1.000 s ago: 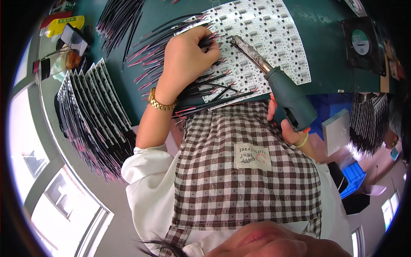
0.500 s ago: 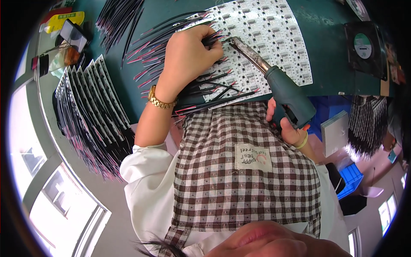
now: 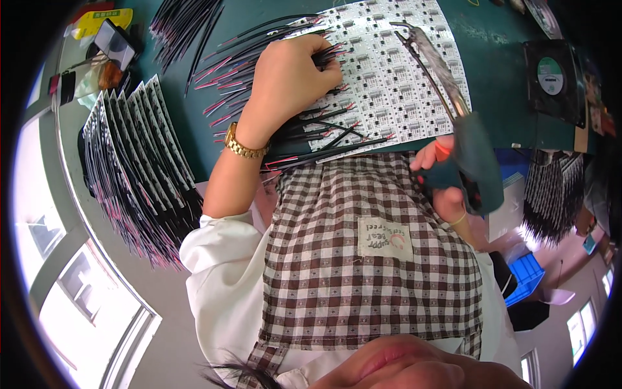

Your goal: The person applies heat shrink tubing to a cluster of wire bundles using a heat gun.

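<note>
Left fingers: the thumb and curled forefinger of the left hand (image 3: 291, 78) pinch the dark wire ends (image 3: 332, 54) at the sheet's edge, near 12 o'clock.
Right fingers: those of the right hand (image 3: 448, 202), toward 3 o'clock, wrap the grip of the dark green tool (image 3: 481, 170); an orange patch shows by one fingertip.
Metal nozzle: the nozzle (image 3: 439, 61) runs from the tool toward 11, its forked tip over the sheet at 1 o'clock, apart from the left fingers; contact with the sheet cannot be told.
Circuit sheet: the white circuit sheet (image 3: 389, 91) lies on the green desk (image 3: 499, 84) at 1 o'clock, its surface patterned with small dark parts.
Black wires: red-tipped black wires (image 3: 227, 81) fan out at 11 o'clock, some overlapping the sheet.
Wrist: a gold watch (image 3: 246, 144) circles the left one at 10.
Wire bundle: a loose bundle (image 3: 184, 29) lies at 11, beyond the fan.
Wired boards: a row of wired boards (image 3: 139, 162) stands at 9.
Round label: a black spool (image 3: 551, 100) bears it at 2.
Blue crate: the crate (image 3: 526, 279) sits near 4.
</note>
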